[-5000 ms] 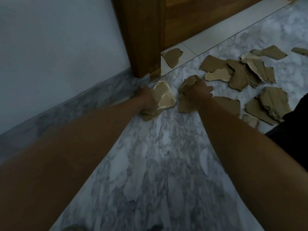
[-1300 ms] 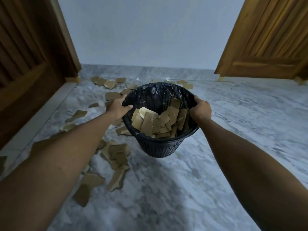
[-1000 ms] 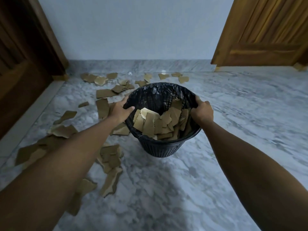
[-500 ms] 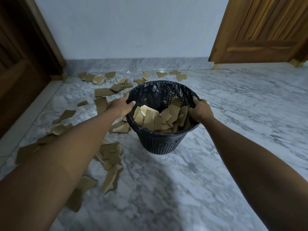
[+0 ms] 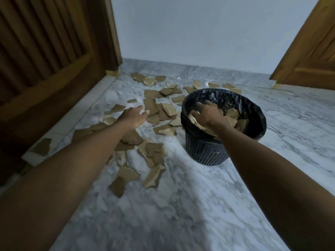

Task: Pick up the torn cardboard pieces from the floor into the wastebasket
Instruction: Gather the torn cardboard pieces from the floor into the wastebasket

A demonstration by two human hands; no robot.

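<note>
The black mesh wastebasket, lined with a black plastic bag, stands on the marble floor right of centre, partly filled with torn cardboard. My right hand is inside its mouth, palm down with fingers spread on the pieces there. My left hand hovers open, fingers stretched forward, to the left of the basket over the torn cardboard pieces on the floor. More brown pieces lie nearer to me and several more lie toward the back wall.
A dark wooden door with a pale threshold borders the floor on the left. A lighter wooden door stands at the right. A white wall with a marble skirting closes the back. Bare marble floor lies near me.
Both hands have let go of the wastebasket's rim. My right hand has gone into the basket onto the pieces, and my left hand has swung left over the floor pieces. The view has turned left.
</note>
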